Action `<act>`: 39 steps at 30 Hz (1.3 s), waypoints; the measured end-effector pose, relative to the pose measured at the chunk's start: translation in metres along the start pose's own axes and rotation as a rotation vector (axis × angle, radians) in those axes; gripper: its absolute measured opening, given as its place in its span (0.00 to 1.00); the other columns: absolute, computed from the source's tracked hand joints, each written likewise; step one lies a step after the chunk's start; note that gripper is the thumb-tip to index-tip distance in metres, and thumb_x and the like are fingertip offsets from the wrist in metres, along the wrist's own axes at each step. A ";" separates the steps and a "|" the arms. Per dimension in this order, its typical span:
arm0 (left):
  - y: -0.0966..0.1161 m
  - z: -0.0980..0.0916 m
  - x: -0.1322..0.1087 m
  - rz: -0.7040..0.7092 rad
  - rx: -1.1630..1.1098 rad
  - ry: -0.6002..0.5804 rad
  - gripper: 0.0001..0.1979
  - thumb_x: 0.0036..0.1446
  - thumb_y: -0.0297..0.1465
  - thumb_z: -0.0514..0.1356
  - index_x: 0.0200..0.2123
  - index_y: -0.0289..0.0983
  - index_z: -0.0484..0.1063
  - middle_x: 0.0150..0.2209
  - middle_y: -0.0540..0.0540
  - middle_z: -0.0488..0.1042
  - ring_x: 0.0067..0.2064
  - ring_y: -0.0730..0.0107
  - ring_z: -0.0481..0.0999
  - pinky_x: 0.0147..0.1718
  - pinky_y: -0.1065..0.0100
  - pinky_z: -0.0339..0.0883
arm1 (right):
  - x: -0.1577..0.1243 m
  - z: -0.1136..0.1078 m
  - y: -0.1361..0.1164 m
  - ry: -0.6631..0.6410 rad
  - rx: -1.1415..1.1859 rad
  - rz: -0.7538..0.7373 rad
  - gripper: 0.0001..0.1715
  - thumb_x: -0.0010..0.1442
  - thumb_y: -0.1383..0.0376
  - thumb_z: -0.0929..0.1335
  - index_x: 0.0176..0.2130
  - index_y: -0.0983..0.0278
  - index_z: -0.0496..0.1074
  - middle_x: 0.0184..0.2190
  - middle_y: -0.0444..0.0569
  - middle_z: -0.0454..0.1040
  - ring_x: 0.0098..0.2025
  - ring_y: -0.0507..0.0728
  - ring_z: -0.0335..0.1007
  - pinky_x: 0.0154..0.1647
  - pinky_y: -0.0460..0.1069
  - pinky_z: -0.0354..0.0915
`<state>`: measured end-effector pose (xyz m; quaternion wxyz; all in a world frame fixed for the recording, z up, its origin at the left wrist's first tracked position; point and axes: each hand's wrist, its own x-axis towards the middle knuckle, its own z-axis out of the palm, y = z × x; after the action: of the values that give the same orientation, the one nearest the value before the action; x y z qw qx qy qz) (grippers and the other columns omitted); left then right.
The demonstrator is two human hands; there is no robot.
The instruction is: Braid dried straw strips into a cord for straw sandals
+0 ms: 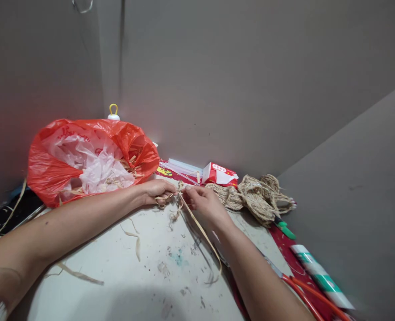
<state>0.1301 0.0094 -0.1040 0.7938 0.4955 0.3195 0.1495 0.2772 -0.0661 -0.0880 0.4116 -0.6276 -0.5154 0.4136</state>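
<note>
Tan fibre [201,226] is pinched by the left hand [157,191] and right hand [204,201] — coiled cord [255,196] is seen at three o'clock from them.

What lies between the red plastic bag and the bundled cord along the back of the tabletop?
In the head view, thin pale sticks and a red-and-white box lie between the red plastic bag and the bundled cord.

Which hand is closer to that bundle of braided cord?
Right. The right hand is close to the left end of the braided cord; the left hand is farther left, by the red bag.
</note>
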 end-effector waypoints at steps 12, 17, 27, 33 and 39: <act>-0.002 0.011 -0.004 0.070 0.172 0.024 0.09 0.53 0.24 0.56 0.20 0.33 0.66 0.11 0.57 0.53 0.13 0.84 0.47 0.13 0.76 0.37 | 0.006 -0.001 0.006 -0.263 0.316 0.262 0.16 0.54 0.60 0.67 0.21 0.64 0.62 0.12 0.33 0.51 0.13 0.43 0.39 0.12 0.40 0.38; -0.004 0.007 -0.003 0.141 0.333 -0.001 0.11 0.58 0.29 0.55 0.23 0.34 0.65 0.13 0.57 0.53 0.14 0.83 0.46 0.14 0.75 0.38 | 0.009 -0.005 0.011 -0.388 0.398 0.343 0.17 0.55 0.59 0.67 0.21 0.64 0.61 0.12 0.33 0.49 0.13 0.43 0.35 0.12 0.40 0.34; 0.003 -0.004 -0.004 0.221 0.430 -0.171 0.12 0.53 0.37 0.61 0.26 0.35 0.65 0.16 0.58 0.53 0.17 0.82 0.50 0.17 0.74 0.45 | 0.011 -0.008 0.018 -0.398 0.565 0.342 0.14 0.50 0.66 0.68 0.20 0.64 0.58 0.12 0.32 0.48 0.13 0.42 0.35 0.11 0.39 0.35; 0.007 -0.003 -0.005 0.309 0.768 -0.007 0.11 0.52 0.33 0.57 0.21 0.34 0.65 0.16 0.55 0.58 0.18 0.79 0.55 0.20 0.73 0.46 | 0.009 -0.001 0.021 -0.250 0.532 0.317 0.14 0.51 0.68 0.67 0.18 0.65 0.61 0.10 0.33 0.49 0.11 0.42 0.38 0.10 0.39 0.38; 0.005 0.018 -0.016 0.462 1.243 0.309 0.11 0.53 0.31 0.52 0.24 0.35 0.70 0.20 0.51 0.68 0.23 0.74 0.63 0.24 0.71 0.52 | 0.004 0.007 0.018 -0.143 0.536 0.318 0.12 0.50 0.71 0.66 0.18 0.66 0.62 0.09 0.33 0.49 0.10 0.42 0.39 0.09 0.39 0.40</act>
<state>0.1302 -0.0097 -0.0878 0.2545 0.8880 0.3419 0.1728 0.2766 -0.0635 -0.1079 0.4551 -0.5389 -0.3110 0.6369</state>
